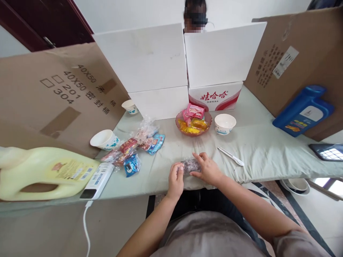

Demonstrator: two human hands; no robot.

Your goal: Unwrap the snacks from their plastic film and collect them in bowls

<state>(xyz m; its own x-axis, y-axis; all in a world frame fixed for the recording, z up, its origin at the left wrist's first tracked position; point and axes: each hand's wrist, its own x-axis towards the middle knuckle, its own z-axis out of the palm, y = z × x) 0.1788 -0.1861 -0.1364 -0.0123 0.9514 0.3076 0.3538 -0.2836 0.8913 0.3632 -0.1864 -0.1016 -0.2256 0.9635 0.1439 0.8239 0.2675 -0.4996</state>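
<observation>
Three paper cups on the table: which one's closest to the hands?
The cup right of the orange snack bowl. The other two sit far left by the cardboard.

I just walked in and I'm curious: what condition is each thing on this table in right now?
left hand: gripping the packet's end
right hand: holding the packet
small wrapped packet: held between both hands
amber bowl: filled with snacks
white bowl: upright
yellow jug: lying on its side
blue jug: leaning on cardboard
pen: lying flat
</observation>
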